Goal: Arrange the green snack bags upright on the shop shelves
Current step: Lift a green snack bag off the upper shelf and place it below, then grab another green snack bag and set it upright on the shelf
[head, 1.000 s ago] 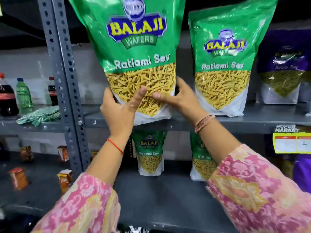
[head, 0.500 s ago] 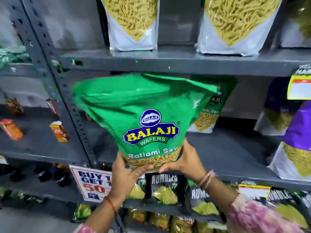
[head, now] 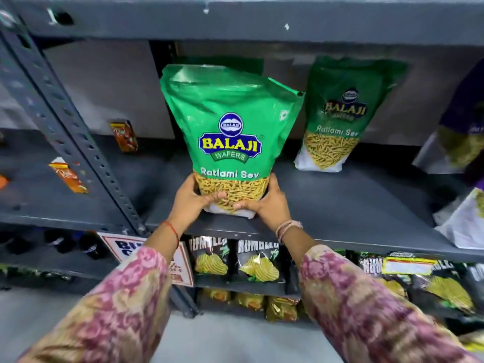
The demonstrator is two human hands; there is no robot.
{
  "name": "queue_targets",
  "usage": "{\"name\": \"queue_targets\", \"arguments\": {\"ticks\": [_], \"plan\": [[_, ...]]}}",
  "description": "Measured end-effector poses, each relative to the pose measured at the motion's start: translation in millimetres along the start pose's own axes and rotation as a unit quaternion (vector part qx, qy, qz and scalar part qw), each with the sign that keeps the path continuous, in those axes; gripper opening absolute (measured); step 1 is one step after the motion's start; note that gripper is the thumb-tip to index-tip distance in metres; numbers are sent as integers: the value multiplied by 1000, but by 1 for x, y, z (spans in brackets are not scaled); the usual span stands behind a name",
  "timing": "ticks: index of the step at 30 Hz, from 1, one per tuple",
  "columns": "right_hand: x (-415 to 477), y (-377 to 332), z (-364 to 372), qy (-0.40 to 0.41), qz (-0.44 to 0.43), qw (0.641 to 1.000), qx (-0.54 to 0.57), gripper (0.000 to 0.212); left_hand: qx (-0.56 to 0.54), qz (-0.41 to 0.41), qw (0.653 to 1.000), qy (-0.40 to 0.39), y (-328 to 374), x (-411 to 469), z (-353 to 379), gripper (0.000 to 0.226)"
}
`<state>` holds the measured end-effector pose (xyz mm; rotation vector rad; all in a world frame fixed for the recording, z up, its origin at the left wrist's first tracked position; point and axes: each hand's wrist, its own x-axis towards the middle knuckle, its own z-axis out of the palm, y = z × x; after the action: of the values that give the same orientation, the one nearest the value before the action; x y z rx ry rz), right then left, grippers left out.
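The left hand (head: 190, 199) and the right hand (head: 267, 205) clasp the bottom corners of a green Ratlami Sev bag (head: 230, 137) from either side, thumbs laid across its front, and the bag stands upright with its white base at the front edge of the grey metal shelf (head: 340, 205). Behind it to the right, well apart, a second green bag (head: 337, 116) stands near the back wall, while purple bags (head: 461, 142) sit at the far right. Below the shelf, 2 black chip packets (head: 235, 260) hang in a row.
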<state>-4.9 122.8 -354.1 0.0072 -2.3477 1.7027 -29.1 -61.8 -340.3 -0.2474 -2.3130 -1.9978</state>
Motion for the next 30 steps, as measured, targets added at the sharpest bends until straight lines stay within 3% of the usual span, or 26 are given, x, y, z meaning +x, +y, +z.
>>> {"name": "queue_targets", "arguments": {"ticks": [15,17,20,23,25,27,30], "plan": [[53,20,2,-68,64,993,77,73,-23,-3,996,82,-30,26,24,47],[50,20,4,-66,82,991,84,81,-12,-16,997,75,-33,24,21,50],[27,13,-1,-8,83,995,48,105,30,-39,993,103,-34,7,14,71],[-8,-13,-18,66,-20,998,-17,100,68,14,969,236,-11,-29,17,54],[-23,-46,-36,141,-129,981,-27,86,64,102,959,258,19,-44,33,45],[-32,-89,-61,238,-243,940,-21,72,34,205,948,241,66,-45,56,34],[-33,-159,-108,370,-380,847,-13,58,-3,373,904,211,156,-34,90,25]]}}
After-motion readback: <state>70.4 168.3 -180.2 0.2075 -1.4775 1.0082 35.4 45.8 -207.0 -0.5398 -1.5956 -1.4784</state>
